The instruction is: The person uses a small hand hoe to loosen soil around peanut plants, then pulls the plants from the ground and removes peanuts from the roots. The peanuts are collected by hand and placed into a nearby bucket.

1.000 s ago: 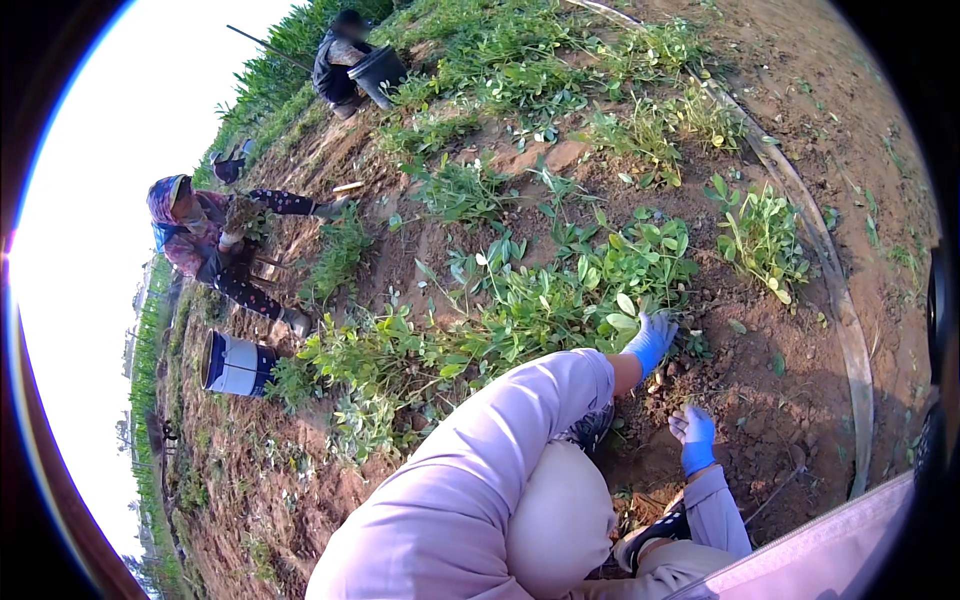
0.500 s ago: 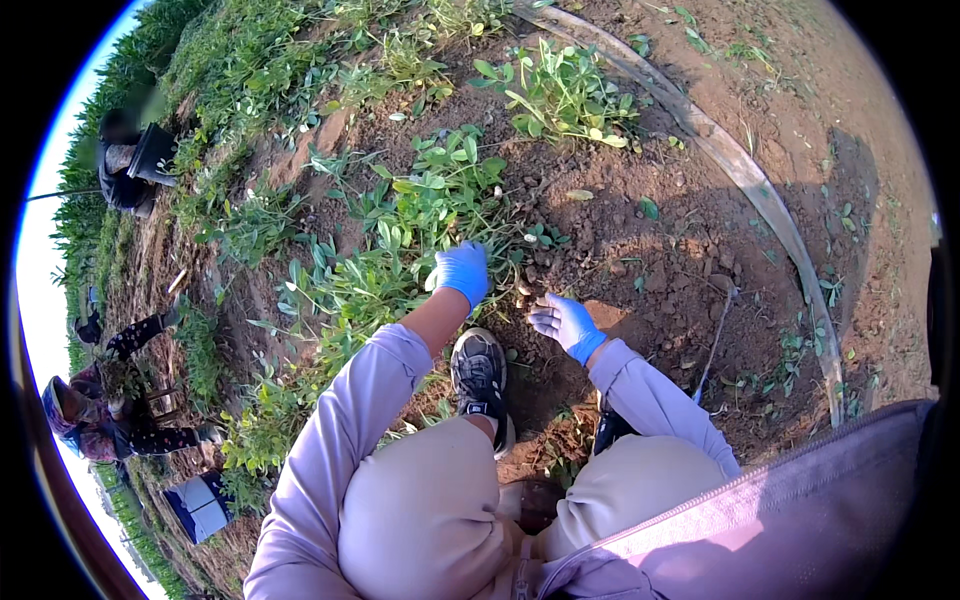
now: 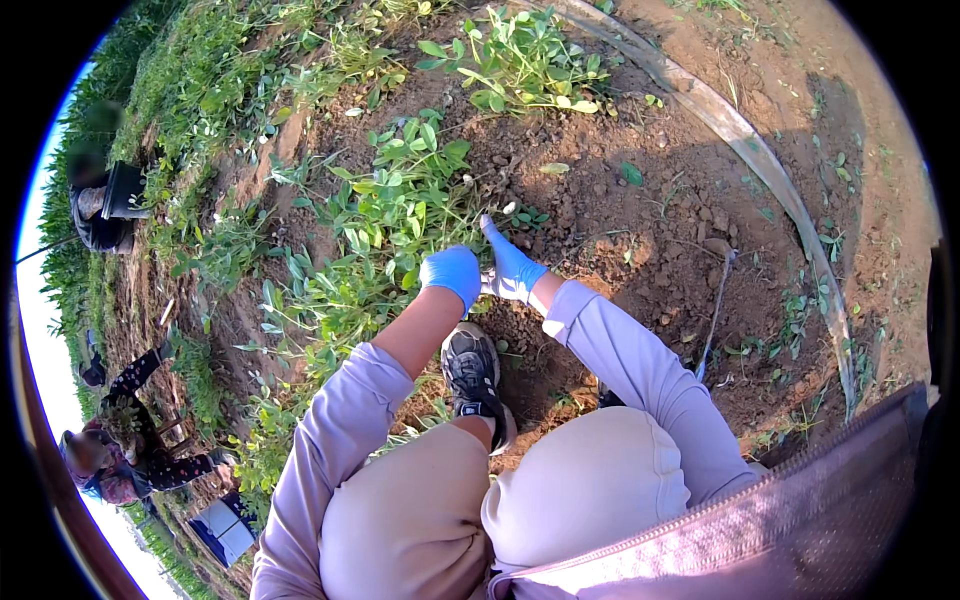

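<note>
My left hand (image 3: 451,275), in a blue glove, is closed at the edge of a leafy green peanut plant (image 3: 385,220). It appears to grip the stems, though the fingers are mostly turned away. Close against it is my right hand (image 3: 513,264), also gloved in blue. One digit points up and away from the others, whose pale, soiled tips come up to the left hand. Anything small between the two hands is hidden. Just below them, my left shoe (image 3: 472,370) rests on the soil.
A second leafy plant (image 3: 535,65) lies ahead on the brown soil. A flat, pale hose (image 3: 745,145) curves down the right side. At the left are a person holding a dark bucket (image 3: 124,190), a seated person (image 3: 130,450) and a blue-and-white box (image 3: 225,525).
My right hand has moved left and slightly up, meeting the left hand. The left hand stays closed by the plant. The whole view has shifted a little.
</note>
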The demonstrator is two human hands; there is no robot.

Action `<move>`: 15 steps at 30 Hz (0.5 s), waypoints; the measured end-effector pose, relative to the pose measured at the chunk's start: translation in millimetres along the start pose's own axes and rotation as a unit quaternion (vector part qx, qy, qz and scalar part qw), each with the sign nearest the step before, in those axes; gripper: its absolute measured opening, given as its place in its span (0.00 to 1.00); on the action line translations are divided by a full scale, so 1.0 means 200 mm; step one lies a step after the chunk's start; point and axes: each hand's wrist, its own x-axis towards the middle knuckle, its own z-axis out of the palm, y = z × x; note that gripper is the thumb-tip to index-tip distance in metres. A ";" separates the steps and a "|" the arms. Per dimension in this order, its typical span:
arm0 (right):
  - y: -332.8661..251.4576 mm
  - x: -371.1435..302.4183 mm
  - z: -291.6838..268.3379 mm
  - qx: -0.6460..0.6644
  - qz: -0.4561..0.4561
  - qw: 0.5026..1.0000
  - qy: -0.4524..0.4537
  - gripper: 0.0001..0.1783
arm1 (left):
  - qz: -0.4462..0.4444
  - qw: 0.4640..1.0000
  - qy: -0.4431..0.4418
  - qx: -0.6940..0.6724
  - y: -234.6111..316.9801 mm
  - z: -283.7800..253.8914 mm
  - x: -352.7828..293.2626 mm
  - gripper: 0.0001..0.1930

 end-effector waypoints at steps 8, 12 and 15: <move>-0.02 0.10 0.06 0.013 -0.010 0.998 0.065 0.17 | -0.031 0.993 -0.063 -0.094 0.02 0.10 -0.02 0.18; -0.02 0.16 -0.05 -0.053 -0.034 0.995 0.071 0.20 | -0.024 0.991 -0.035 -0.124 0.05 0.13 -0.02 0.17; 0.01 0.21 -0.05 -0.151 -0.094 0.967 0.185 0.21 | -0.024 0.988 -0.054 -0.141 0.05 0.08 -0.05 0.17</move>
